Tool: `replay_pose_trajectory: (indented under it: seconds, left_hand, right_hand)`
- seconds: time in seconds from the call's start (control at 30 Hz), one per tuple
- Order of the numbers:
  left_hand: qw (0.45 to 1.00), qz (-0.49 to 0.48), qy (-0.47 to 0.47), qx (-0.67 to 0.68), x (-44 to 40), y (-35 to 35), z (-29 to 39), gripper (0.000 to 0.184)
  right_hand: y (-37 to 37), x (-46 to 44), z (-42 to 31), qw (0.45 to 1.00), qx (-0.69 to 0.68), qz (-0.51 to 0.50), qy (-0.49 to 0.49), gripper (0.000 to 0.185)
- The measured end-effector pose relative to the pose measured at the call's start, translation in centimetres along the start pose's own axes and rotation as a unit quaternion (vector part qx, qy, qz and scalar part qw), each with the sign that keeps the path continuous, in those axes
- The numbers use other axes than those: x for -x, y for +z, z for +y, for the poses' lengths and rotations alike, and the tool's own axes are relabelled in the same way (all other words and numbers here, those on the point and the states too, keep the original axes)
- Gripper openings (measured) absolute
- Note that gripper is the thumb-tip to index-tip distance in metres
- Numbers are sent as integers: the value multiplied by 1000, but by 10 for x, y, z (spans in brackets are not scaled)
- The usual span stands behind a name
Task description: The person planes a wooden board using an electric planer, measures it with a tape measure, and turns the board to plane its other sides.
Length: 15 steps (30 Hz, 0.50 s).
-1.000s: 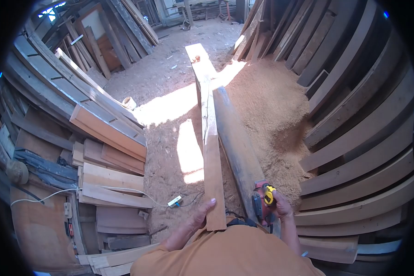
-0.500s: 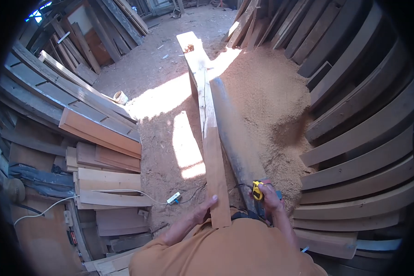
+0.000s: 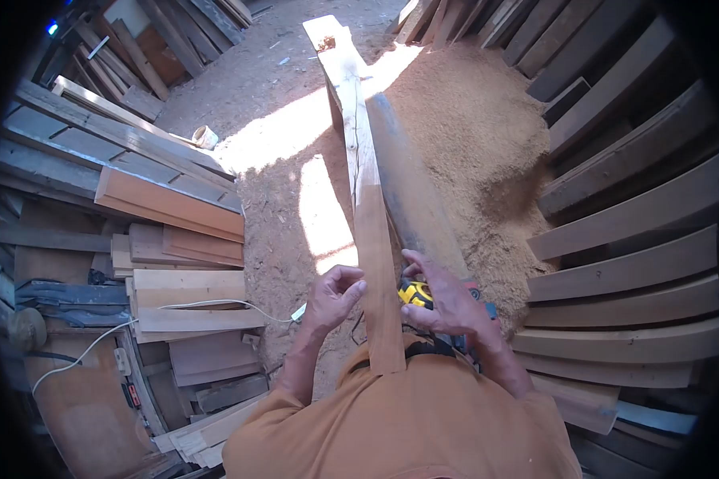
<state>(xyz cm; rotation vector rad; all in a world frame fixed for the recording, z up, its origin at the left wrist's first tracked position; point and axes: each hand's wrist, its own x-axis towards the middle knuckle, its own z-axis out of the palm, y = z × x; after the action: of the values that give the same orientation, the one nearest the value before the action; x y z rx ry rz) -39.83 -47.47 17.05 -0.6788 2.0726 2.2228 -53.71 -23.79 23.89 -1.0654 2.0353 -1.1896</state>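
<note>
A long wooden board [image 3: 379, 263] runs from my body away up the middle of the view, with a crack in its sunlit far half. On its right side, my right hand [image 3: 453, 302] grips a yellow and black tape measure [image 3: 415, 294]. My left hand [image 3: 333, 297] is raised at the board's left edge, fingers bent and thumb apart, with nothing visible in it. Whether its fingertips touch the board I cannot tell. Behind my right hand, a partly hidden red and teal tool [image 3: 479, 299] shows.
A second dusty beam [image 3: 419, 191] lies along the board's right side, next to heaped sawdust [image 3: 479, 136]. Stacked planks [image 3: 192, 299] and a white cable [image 3: 252, 306] are at left. Leaning boards [image 3: 631, 239] line the right. A pale cup-like container [image 3: 205, 137] lies on the ground.
My left hand has lifted off the board's near end and moved forward. My right hand has brought the tape measure left and forward, close to the board. The view has tilted down slightly.
</note>
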Motion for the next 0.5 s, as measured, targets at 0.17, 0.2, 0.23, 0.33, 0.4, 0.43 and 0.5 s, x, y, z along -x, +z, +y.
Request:
replay_pose_trajectory:
  seconds: [0.17, 0.2, 0.23, 0.33, 0.4, 0.43, 0.5]
  left_hand:
    - [992, -119, -43, 22, 4, 22, 20, 24]
    - [991, -129, -36, 18, 2, 17, 14, 22]
    - [990, -139, -30, 15, 2, 13, 9, 20]
    - [984, -114, 0, 134, 2, 5, 3, 21]
    - [991, -24, 3, 132, -6, -2, -10, 22]
    - [991, 23, 6, 131, -10, -5, -14, 22]
    - [990, 48, -18, 133, -17, -6, -20, 23]
  right_hand:
    - [8, -9, -21, 995, 83, -59, -11, 95]
    - [9, -9, -19, 995, 71, -61, -20, 94]
    - [9, -8, -17, 996, 59, -65, -29, 92]
    - [-1, -6, -12, 994, 60, -73, -55, 79]
    - [-16, -4, 1, 990, 131, -36, -44, 70]
    - [-23, -1, 9, 985, 167, -18, -39, 66]
    - [-32, 4, 22, 979, 201, 19, -7, 57]
